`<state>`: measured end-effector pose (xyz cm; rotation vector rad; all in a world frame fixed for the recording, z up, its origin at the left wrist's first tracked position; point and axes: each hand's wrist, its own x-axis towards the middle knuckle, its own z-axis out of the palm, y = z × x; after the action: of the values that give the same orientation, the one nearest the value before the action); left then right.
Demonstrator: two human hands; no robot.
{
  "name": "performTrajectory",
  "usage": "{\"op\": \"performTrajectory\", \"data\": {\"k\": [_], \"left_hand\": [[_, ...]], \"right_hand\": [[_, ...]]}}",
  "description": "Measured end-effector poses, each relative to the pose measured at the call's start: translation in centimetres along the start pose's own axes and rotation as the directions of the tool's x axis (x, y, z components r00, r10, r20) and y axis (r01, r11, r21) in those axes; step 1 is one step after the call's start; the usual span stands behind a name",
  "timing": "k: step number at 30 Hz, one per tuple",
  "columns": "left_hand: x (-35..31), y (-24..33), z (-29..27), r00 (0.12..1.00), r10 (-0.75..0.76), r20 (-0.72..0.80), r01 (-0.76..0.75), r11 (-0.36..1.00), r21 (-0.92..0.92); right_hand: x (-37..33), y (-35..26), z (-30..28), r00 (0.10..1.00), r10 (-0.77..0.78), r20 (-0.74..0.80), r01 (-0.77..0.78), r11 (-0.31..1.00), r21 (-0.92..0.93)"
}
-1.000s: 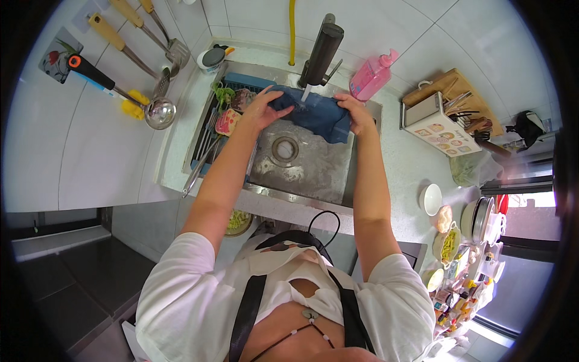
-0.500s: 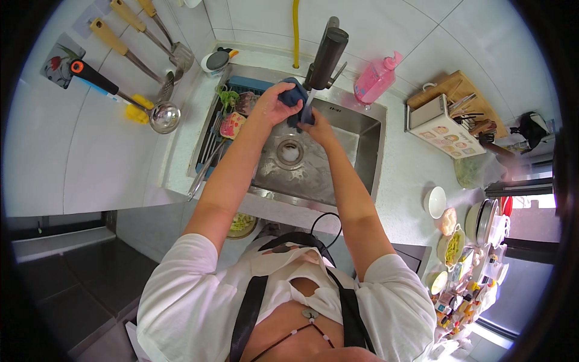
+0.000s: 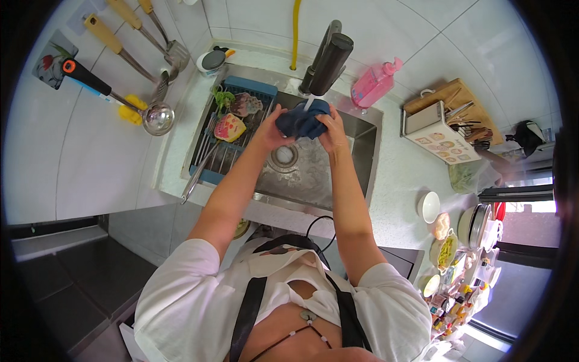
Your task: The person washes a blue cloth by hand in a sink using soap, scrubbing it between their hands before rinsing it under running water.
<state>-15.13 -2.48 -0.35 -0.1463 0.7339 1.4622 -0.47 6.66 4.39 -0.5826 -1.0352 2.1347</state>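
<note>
A bunched dark blue cloth (image 3: 301,122) is stretched between my two hands over the steel sink (image 3: 313,181). Its left end is gripped by my left hand (image 3: 273,128), thumb on the near side. My right hand (image 3: 332,128) closes on the other end, with the thumb pressed into the folds. From the black faucet (image 3: 330,60) a stream of water falls onto the middle of the cloth. Below and slightly left of the cloth, the round drain (image 3: 284,156) shows. Parts of my fingers are hidden behind the fabric.
Left in the sink sits a blue-rimmed drying rack (image 3: 211,176) holding greens, two colourful sponges and a long-handled metal utensil. A pink pump bottle (image 3: 374,84) stands behind the sink. Further right are a knife holder (image 3: 435,134), a white bowl (image 3: 429,207) and several dishes. Ladles (image 3: 159,118) hang at left.
The cloth has come down and right, and is now spread between both hands under the water. My right hand has turned and risen to grip its right end.
</note>
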Motion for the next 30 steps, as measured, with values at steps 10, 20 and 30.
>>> {"op": "performTrajectory", "data": {"k": [10, 20, 30], "left_hand": [[1.2, -1.7, 6.4, 0.766, 0.64, 0.058, -0.636, 0.744, 0.203], [0.4, -1.2, 8.1, 0.669, 0.735, 0.106, -0.67, 0.536, 0.514], [-0.7, -1.6, 8.4, 0.646, 0.762, 0.053, -0.662, 0.524, 0.536]], "right_hand": [[-0.7, 2.6, 3.4, 0.68, -0.726, 0.103, 0.444, 0.296, -0.846], [0.3, 2.8, 4.4, 0.624, -0.781, 0.014, 0.478, 0.367, -0.798], [1.7, 1.7, 5.1, 0.759, -0.619, -0.202, 0.281, 0.591, -0.757]]}}
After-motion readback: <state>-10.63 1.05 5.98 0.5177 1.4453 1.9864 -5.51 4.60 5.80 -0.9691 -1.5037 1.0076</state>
